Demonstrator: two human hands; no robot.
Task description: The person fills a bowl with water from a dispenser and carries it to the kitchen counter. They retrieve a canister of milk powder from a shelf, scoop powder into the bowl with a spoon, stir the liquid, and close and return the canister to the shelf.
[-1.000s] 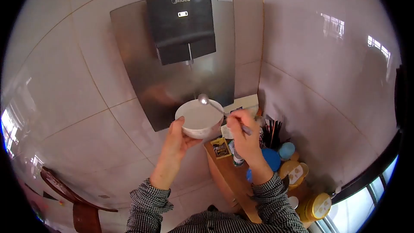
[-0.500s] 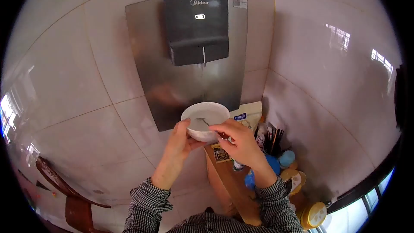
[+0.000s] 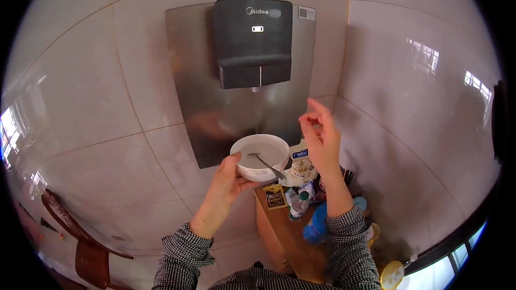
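My left hand (image 3: 224, 183) grips the left side of a white bowl (image 3: 252, 173), thumb on the rim and fingers underneath. Pale, cloudy liquid fills part of the bowl. A metal spoon (image 3: 267, 166) leans in it, its handle sticking out over the right rim. To the right of the bowl, my right hand (image 3: 323, 138) is raised with fingers apart and nothing in them. Above the bowl is the spout (image 3: 255, 89) of a black Midea water dispenser (image 3: 253, 45) mounted on a metal wall panel (image 3: 196, 102).
On the wooden cabinet (image 3: 290, 236) below stand a small clear bottle (image 3: 299, 207), a yellow-and-black packet (image 3: 275, 197), a white bag (image 3: 302, 169) and a blue container (image 3: 316, 224). A brown wooden chair (image 3: 92, 260) is at lower left. Tiled walls meet in a corner on the right.
My right hand has let go of the spoon and moved up and right, away from the bowl. The spoon stays leaning in the bowl, still held by my left hand. The view has shifted slightly.
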